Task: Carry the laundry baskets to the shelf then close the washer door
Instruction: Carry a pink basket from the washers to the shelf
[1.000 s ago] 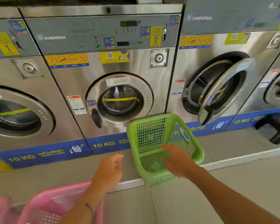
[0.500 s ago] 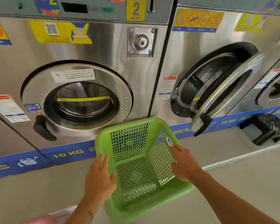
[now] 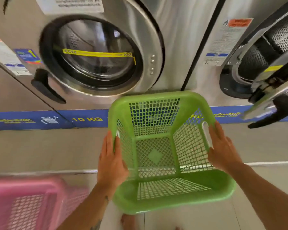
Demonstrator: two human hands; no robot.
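green basket [image 3: 156,205] nearer, left hand [image 3: 111,163] alongside

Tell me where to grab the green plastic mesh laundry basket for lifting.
Grip the green plastic mesh laundry basket by the oval handle slots under its rim, one hand from each side. The slots face each other; the left hand and right hand lie flat beside them.

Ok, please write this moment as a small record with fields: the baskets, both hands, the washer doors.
green basket: empty, tilted toward the camera, between both hands
left hand: straight fingers pressed on its left wall
right hand: straight fingers on its right wall, beside the handle slot
pink basket: lower left, blurred
middle washer door: closed
right washer door: open
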